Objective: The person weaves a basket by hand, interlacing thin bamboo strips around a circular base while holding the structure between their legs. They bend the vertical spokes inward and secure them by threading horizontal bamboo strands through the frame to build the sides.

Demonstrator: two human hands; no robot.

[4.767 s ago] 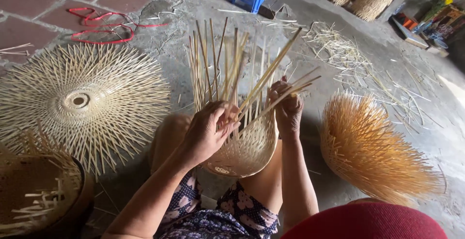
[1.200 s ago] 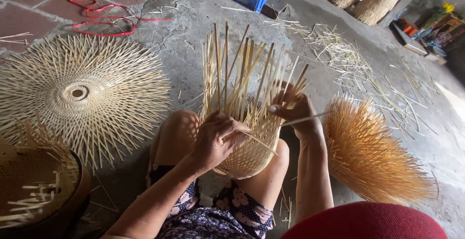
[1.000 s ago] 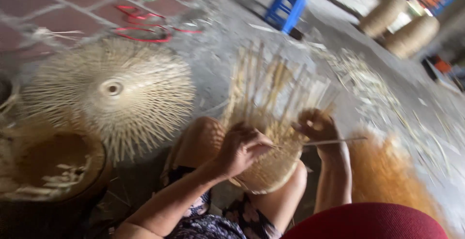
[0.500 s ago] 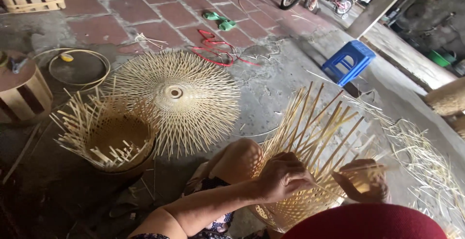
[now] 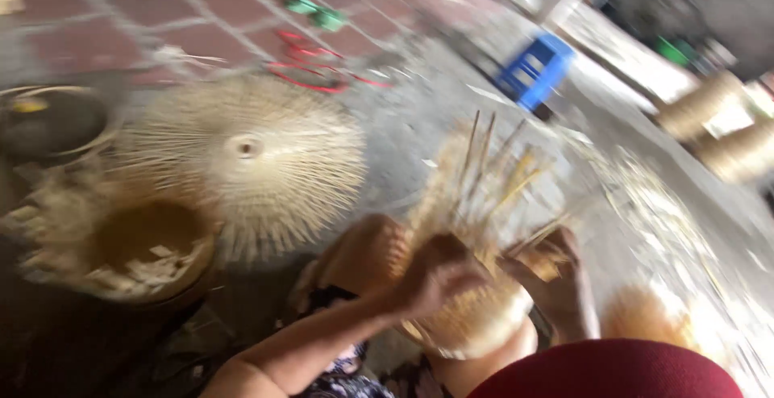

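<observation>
A half-woven bamboo basket [image 5: 476,321] rests between my knees, its upright splints [image 5: 484,172] sticking up. My left hand [image 5: 439,273] grips the basket's near rim among the splints. My right hand [image 5: 552,265] is closed on a splint at the right side of the rim. The picture is blurred by head motion, so the fingers are hard to make out.
A flat round woven base with radiating splints [image 5: 242,152] lies on the ground to the left. A second unfinished basket [image 5: 141,245] sits at the near left. A blue plastic stool [image 5: 534,67] stands further off, loose bamboo strips [image 5: 661,212] to the right, finished baskets [image 5: 730,124] at the far right.
The camera swung left and back to the right. Both hands stayed on the basket between my knees, working the splints at the rim.
</observation>
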